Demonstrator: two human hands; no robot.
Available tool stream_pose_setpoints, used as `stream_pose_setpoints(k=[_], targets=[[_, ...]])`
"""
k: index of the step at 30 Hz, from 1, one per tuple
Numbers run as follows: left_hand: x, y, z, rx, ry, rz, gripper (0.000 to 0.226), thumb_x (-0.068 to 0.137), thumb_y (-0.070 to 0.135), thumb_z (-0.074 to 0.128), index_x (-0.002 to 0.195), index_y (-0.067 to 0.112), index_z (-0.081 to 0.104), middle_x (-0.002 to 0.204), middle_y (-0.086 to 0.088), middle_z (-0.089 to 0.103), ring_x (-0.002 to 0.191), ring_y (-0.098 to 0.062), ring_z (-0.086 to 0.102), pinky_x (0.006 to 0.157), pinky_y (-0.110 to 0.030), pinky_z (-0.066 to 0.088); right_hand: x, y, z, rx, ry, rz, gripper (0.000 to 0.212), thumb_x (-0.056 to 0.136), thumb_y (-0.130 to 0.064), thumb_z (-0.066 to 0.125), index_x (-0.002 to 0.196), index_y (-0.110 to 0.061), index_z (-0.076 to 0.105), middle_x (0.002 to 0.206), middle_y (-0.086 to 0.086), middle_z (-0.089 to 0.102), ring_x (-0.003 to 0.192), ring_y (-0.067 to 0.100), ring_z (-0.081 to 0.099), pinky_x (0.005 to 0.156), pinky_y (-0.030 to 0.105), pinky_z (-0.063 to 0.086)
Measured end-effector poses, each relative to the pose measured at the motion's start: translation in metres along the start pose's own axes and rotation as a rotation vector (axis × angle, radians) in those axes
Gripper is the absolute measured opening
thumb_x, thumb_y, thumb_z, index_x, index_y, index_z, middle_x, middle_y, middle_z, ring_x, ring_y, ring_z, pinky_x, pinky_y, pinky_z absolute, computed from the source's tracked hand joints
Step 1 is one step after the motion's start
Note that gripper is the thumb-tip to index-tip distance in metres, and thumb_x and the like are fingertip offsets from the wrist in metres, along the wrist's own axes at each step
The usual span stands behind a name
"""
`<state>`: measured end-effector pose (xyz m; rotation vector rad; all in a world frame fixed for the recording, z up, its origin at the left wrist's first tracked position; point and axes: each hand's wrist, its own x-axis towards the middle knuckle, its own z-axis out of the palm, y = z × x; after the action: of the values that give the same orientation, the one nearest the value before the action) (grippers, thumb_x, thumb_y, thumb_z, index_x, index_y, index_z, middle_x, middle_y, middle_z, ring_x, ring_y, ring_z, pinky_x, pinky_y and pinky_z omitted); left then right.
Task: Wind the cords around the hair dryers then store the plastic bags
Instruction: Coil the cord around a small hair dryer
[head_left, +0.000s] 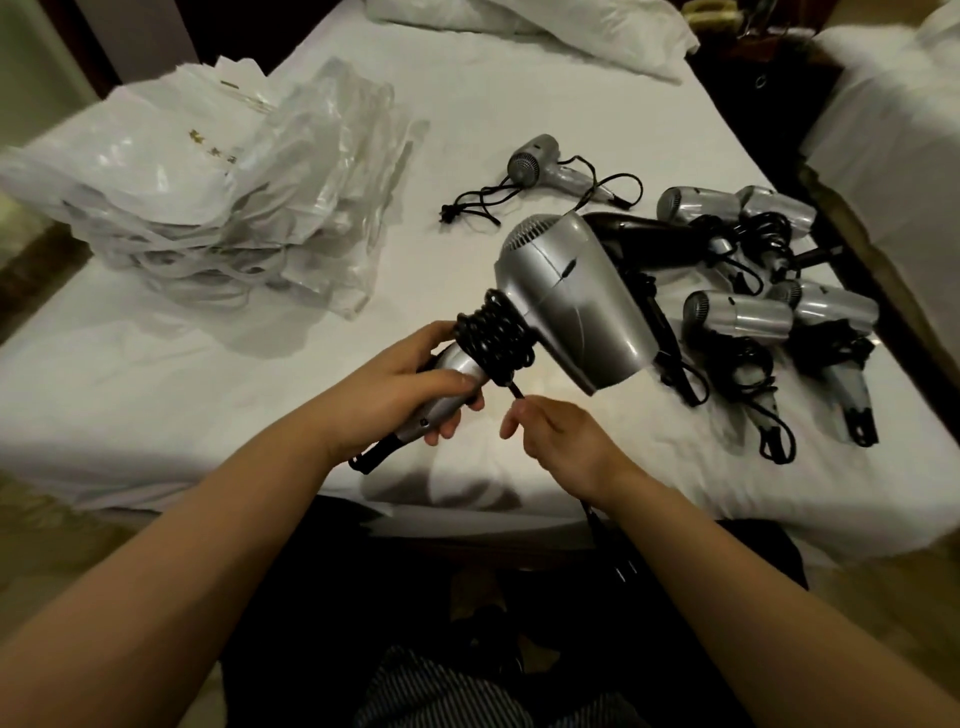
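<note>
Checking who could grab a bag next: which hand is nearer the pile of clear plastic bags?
Left. The left hand, gripping the silver hair dryer's handle, sits below and right of the pile of clear plastic bags; the right hand lies farther right.
</note>
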<state>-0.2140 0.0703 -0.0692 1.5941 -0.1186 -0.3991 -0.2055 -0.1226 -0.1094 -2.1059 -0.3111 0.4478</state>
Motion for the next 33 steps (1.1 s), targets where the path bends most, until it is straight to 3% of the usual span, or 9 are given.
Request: stream_pose_setpoints(k=[5,8,11,15,19,22,28,31,33], targets=[[0.006,-0.004,-0.004,0.274,0.248,0.012,0.059,0.083,0.016,0.065,0.132,0.032,0.035,0.093,-0.013,0.066,0.06,-0.017,0.058,0.057,-0.031,0.049,-0.01,0.001,0.004,-0.18,-0.15,0.104,0.025,0.098,-0.022,0.037,0.083,-0.019,0.056,0.062,-0.004,0.047,0.055,0.011,0.043,0.053,0.023,0.033],[0.009,-0.011,-0.003,0.452,0.35,0.023,0.063,0.084,0.015,0.065,0.135,0.033,0.033,0.09,-0.004,0.064,0.061,-0.017,0.059,0.06,-0.031,0.05,-0.014,-0.014,-0.001,-0.288,-0.131,0.029,0.026,0.099,-0.025,0.038,0.083,-0.016,0.056,0.063,-0.007,0.046,0.06,0.009,0.043,0.058,0.025,0.035],[0.008,-0.015,0.0,0.707,0.386,0.043,0.068,0.08,0.018,0.068,0.136,0.034,0.033,0.083,-0.002,0.063,0.069,-0.019,0.059,0.068,-0.035,0.049,-0.015,-0.029,-0.007,-0.448,-0.087,-0.027,0.031,0.099,-0.03,0.04,0.085,-0.01,0.06,0.066,-0.005,0.049,0.07,0.018,0.047,0.069,0.033,0.04],[0.01,-0.022,0.016,0.831,0.462,0.03,0.068,0.08,0.021,0.065,0.137,0.033,0.031,0.076,0.0,0.057,0.076,-0.029,0.059,0.067,-0.039,0.048,-0.015,-0.035,-0.009,-0.409,-0.016,-0.009,0.03,0.099,-0.029,0.042,0.079,-0.014,0.06,0.077,-0.003,0.055,0.081,0.018,0.051,0.074,0.031,0.041],[0.016,-0.044,0.038,0.789,0.558,-0.044,0.065,0.082,0.021,0.06,0.137,0.035,0.027,0.08,0.002,0.053,0.076,-0.028,0.056,0.06,-0.031,0.037,-0.016,-0.022,0.001,-0.152,0.077,0.103,0.03,0.097,-0.024,0.045,0.071,-0.017,0.06,0.056,-0.011,0.047,0.058,0.005,0.042,0.054,0.017,0.032],[0.018,-0.063,0.057,0.689,0.595,-0.136,0.062,0.084,0.019,0.055,0.136,0.036,0.026,0.082,0.002,0.053,0.08,-0.03,0.058,0.062,-0.03,0.036,-0.018,-0.004,0.014,0.037,0.137,0.226,0.035,0.096,-0.02,0.046,0.062,-0.019,0.056,0.039,-0.015,0.046,0.05,0.006,0.036,0.052,0.022,0.028],[0.016,-0.091,0.069,0.588,0.647,-0.164,0.062,0.086,0.015,0.056,0.134,0.039,0.023,0.107,-0.002,0.063,0.093,-0.03,0.06,0.068,-0.031,0.038,-0.032,0.015,0.028,0.004,0.099,0.246,0.017,0.097,-0.022,0.045,0.089,-0.013,0.057,0.058,-0.006,0.046,0.056,0.007,0.043,0.056,0.02,0.035],[0.015,-0.095,0.069,0.553,0.656,-0.19,0.065,0.086,0.015,0.057,0.137,0.037,0.023,0.108,-0.003,0.065,0.092,-0.031,0.061,0.069,-0.031,0.041,-0.034,0.007,0.022,0.18,0.018,0.251,0.011,0.095,-0.019,0.051,0.096,-0.011,0.058,0.058,-0.003,0.05,0.053,0.012,0.048,0.057,0.025,0.04],[0.013,-0.097,0.07,0.553,0.668,-0.194,0.066,0.086,0.017,0.059,0.139,0.036,0.024,0.11,-0.004,0.066,0.096,-0.032,0.062,0.069,-0.031,0.04,-0.035,-0.005,0.017,0.297,-0.036,0.25,0.006,0.093,-0.011,0.052,0.094,-0.011,0.058,0.059,0.0,0.052,0.05,0.012,0.049,0.051,0.019,0.042]])
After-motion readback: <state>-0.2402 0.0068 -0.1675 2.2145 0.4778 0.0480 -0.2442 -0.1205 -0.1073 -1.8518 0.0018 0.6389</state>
